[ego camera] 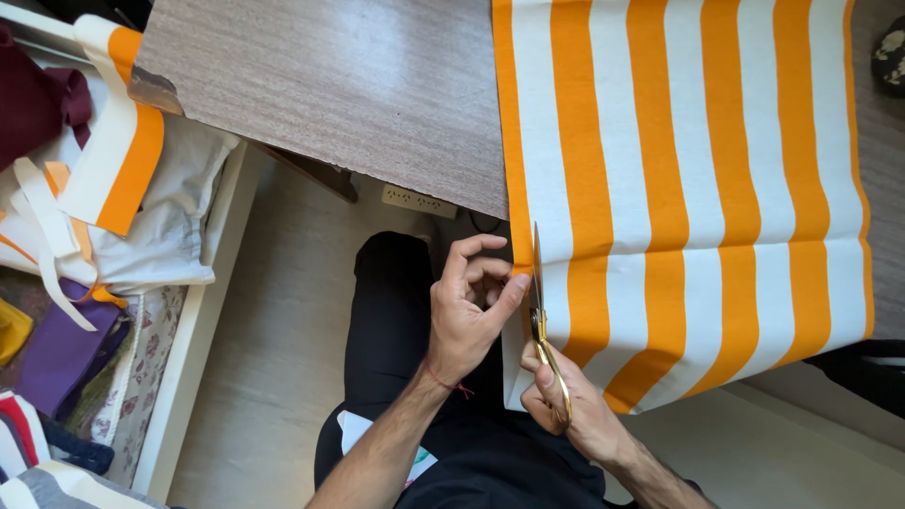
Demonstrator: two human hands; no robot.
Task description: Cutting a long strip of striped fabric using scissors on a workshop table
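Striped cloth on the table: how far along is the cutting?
Barely begun. The cloth lies spread on the table, with cut strips piled on the left. The left hand pinches the near edge while the right hand works scissors there. Nearly the whole length remains uncut.

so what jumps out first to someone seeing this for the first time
The orange and white striped fabric draped over the right end of the wooden table grabs the eye. At its left edge, the right hand works gold scissors while the left hand pinches the edge. Cloth scraps pile up far left.
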